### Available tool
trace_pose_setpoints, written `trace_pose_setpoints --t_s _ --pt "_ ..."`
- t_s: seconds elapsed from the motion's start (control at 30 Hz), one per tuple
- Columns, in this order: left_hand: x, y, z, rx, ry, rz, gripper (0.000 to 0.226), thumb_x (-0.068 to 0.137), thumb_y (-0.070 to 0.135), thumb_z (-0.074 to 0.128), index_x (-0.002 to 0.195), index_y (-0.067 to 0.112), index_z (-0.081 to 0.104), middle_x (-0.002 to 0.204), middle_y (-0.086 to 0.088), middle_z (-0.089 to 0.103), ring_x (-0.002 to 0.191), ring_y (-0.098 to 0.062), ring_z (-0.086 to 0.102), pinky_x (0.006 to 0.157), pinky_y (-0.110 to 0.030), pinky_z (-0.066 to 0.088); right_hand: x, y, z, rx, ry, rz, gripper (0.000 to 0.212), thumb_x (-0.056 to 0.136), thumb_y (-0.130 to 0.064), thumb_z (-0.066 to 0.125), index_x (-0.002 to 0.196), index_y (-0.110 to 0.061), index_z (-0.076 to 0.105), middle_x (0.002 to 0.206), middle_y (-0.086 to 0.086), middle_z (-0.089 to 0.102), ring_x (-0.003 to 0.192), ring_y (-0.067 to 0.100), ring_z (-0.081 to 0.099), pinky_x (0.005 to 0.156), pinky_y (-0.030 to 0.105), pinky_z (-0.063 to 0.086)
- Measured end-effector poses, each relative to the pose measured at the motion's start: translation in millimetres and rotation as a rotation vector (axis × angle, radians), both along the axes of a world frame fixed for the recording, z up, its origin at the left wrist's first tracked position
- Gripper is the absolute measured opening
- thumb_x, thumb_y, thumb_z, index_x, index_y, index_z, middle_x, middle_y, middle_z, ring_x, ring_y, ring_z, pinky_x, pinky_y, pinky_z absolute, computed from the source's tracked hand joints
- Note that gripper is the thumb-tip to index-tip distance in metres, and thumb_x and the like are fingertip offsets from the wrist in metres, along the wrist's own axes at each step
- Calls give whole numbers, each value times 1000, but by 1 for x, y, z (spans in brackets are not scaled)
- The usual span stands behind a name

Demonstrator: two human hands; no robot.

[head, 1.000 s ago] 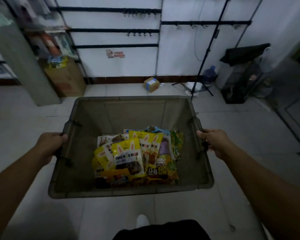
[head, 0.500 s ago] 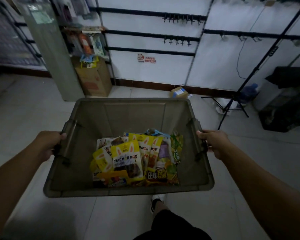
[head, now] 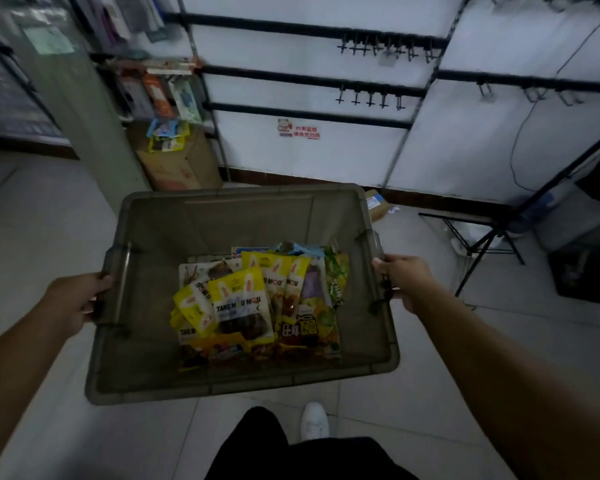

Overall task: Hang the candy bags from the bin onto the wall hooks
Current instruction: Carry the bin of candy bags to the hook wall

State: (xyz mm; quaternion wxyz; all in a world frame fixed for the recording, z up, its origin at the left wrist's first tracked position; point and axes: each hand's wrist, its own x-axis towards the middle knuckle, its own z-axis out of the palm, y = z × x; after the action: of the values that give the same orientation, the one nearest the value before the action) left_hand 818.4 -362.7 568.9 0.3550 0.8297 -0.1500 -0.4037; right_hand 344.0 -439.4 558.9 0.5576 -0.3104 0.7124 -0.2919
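Held bin (head: 239,389) between left grip (head: 73,303), right grip (head: 402,282).

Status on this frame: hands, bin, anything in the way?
Left hand, right hand each grip a handle. Bin held up, candy bags piled inside. Wall hooks ahead bare; small cardboard box on floor beneath.

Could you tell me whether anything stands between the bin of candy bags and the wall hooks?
Only a small cardboard box on the floor by the wall, below the hooks; nothing else visible stands ahead of the bin.
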Motion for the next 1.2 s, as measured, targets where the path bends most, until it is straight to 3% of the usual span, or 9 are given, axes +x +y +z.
trace_pose_setpoints --t_s 0.07,0.23,0.37,0.57,0.8,0.93,1.0,1.07,1.2 --pt "11 -39 -8 11 13 -22 40 99 12 55 137 4 52 87 -8 52 69 -22 46 61 -34 40 6 -32 -1 11 8 -27 27 95 -12 62 120 -3 63 84 9 60 71 20 54 61 32 49" --pt "41 -144 -31 38 69 -103 27 99 16 54 126 17 54 86 -5 53 70 -22 50 53 -29 48 26 -117 -14 61 43 -75 23 95 -14 62 116 -4 64 90 9 63 76 19 59 57 29 49" --pt "53 -233 -44 57 90 -135 9 101 12 51 107 16 57 81 -6 49 67 -21 44 59 -33 38 42 -181 -23 81 80 -129 21 95 -14 63 112 -4 66 88 10 63 74 21 58 62 34 52" --pt "55 -349 -45 85 79 -201 13 102 12 48 113 19 49 79 -2 46 66 -18 41 50 -30 41 57 -253 -37 132 112 -200 25 95 -15 63 118 -7 64 93 11 61 79 24 57 64 36 53" --pt "52 -468 -60 140 80 -244 35 103 13 46 137 17 51 81 -2 48 68 -18 43 59 -31 36 57 -349 -56 154 85 -234 26 95 -14 61 121 -7 62 90 9 59 76 22 55 61 33 51" --pt "47 -523 -78 172 93 -244 38 104 13 44 142 14 48 84 -1 49 70 -18 44 60 -31 36 48 -412 -77 152 71 -237 32 95 -13 62 126 -7 61 89 10 60 75 24 54 66 38 53" --pt "46 -547 -87 184 81 -227 38 103 12 45 141 12 49 84 -2 50 70 -18 44 59 -30 37 46 -438 -86 168 62 -242 35 95 -12 63 129 -8 61 90 9 62 79 26 57 79 45 56" --pt "47 -566 -97 194 82 -233 39 103 11 46 141 13 49 89 -3 54 72 -17 46 60 -30 38 44 -458 -93 185 52 -242 37 95 -12 62 132 -9 58 92 8 63 82 26 59 87 50 55" --pt "55 -596 -122 206 123 -295 41 103 11 45 144 18 46 106 0 57 76 -14 48 66 -28 39 45 -494 -107 192 58 -269 42 95 -10 62 136 -7 54 89 4 62 75 19 56 80 44 56"
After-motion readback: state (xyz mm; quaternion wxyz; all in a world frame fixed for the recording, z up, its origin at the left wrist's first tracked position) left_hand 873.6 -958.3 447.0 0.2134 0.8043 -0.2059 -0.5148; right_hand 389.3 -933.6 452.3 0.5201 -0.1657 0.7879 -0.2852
